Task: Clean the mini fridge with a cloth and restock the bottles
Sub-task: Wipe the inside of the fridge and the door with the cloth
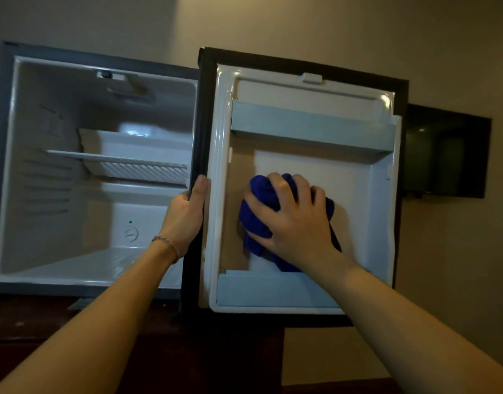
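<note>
Against the white plastic inner panel of the open mini fridge door (358,177), the right hand (295,220) clutches a bunched blue cloth (261,194), while the left hand (187,211) grips the door's hinge-side edge

Beige wall (330,24), dark wall-mounted screen (446,152)
</note>
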Demonstrator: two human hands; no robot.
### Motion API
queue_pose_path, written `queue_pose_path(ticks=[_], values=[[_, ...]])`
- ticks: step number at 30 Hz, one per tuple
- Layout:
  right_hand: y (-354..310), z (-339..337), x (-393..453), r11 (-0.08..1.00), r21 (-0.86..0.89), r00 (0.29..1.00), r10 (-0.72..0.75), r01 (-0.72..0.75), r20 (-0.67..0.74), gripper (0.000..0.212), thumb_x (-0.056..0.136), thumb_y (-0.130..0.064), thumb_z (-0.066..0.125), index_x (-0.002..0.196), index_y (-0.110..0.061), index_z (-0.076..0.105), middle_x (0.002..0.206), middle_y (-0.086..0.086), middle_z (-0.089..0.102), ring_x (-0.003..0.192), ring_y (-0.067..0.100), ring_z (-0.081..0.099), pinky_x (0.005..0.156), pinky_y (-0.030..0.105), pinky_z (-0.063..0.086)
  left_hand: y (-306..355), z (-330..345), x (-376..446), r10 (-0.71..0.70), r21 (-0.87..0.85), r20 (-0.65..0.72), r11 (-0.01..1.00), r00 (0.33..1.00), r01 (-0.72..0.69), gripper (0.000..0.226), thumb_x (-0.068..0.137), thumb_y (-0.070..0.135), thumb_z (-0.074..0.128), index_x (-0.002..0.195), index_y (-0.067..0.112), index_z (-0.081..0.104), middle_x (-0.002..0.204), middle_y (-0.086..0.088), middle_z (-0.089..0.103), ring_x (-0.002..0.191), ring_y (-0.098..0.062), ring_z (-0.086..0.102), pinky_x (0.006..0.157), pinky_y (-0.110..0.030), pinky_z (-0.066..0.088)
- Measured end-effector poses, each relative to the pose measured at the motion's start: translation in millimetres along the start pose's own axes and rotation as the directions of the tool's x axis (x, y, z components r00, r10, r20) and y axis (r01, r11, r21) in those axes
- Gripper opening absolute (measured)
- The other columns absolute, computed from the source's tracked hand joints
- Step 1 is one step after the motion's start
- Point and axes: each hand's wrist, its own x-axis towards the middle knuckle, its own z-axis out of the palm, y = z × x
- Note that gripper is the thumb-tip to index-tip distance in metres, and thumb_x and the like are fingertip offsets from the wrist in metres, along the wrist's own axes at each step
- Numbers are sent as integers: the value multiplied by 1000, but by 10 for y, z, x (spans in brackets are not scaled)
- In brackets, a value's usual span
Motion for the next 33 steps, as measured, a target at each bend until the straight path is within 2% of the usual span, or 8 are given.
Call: queue_pose_path(ticks=[2, 4, 11, 15, 19, 25, 29, 33], values=[[54, -4, 121, 1000, -11, 1000, 11, -11, -25, 55, 85, -57, 61, 132, -29, 56, 138, 13, 37, 112, 42, 50, 80, 50, 41, -8, -20, 5, 5, -12, 8, 1000, 1000, -5, 77, 88, 69, 39, 92, -3, 66, 74, -19, 64, 66, -22, 62, 60, -28, 50], [135, -6, 272, 999, -17, 997, 37, -38, -62, 53, 85, -54, 62, 132, -29, 57, 137, 13, 38, 109, 41, 48, 79, 49, 41, -34, -33, 21, 4, -26, 16, 1000, 1000, -4, 83, 84, 73, 40, 95, -4, 67, 82, -22, 69, 74, -33, 66, 68, -38, 55], [84, 1, 354, 986, -63, 985, 152, -157, -79, 54, 86, -50, 61, 137, -34, 52, 142, 12, 34, 119, 45, 45, 85, 55, 39, -74, -32, 40, -2, -41, 21, 999, 1000, 3, 94, 79, 85, 40, 104, -2, 68, 100, -24, 70, 97, -39, 66, 89, -50, 54], [-45, -35, 219, 990, 3, 990, 139, -139, -9, 63, 88, -70, 49, 140, -35, 52, 150, 13, 36, 131, 51, 36, 93, 63, 34, -41, -29, 15, -1, -41, 38, 999, 999, 3, 77, 81, 78, 42, 99, 9, 71, 92, -12, 75, 90, -28, 71, 87, -47, 57], [-22, -98, 121, 999, -12, 994, 43, -42, 100, 82, 81, -85, 43, 148, -37, 42, 158, 15, 29, 136, 56, 30, 93, 67, 33, -24, -30, 8, 1, -28, 32, 1000, 999, 0, 76, 84, 77, 42, 96, 7, 70, 92, -17, 73, 90, -34, 70, 87, -50, 57], [121, 0, 164, 994, -109, 999, 4, 0, 42, 63, 93, -73, 44, 144, -35, 46, 144, 17, 42, 114, 50, 51, 76, 54, 47, -16, -25, 1, -20, -23, 6, 1000, 1000, 20, 86, 75, 88, 43, 97, 10, 69, 90, -15, 73, 87, -32, 71, 86, -53, 57], [84, 67, 227, 997, -28, 996, 79, -78, 47, 51, 97, -58, 46, 140, -31, 49, 140, 20, 46, 109, 49, 51, 74, 53, 49, -14, -24, -12, -12, -33, -3, 999, 1000, 12, 91, 71, 90, 44, 93, 5, 67, 88, -21, 71, 85, -39, 69, 80, -57, 57], [-44, 94, 283, 983, 23, 984, 181, -181, 1, 50, 93, -53, 47, 137, -30, 49, 139, 17, 40, 113, 47, 50, 78, 52, 49, -38, -16, 13, -4, -25, -4, 1000, 1000, 4, 93, 70, 91, 43, 93, 4, 66, 87, -20, 71, 83, -37, 69, 79, -56, 57]])
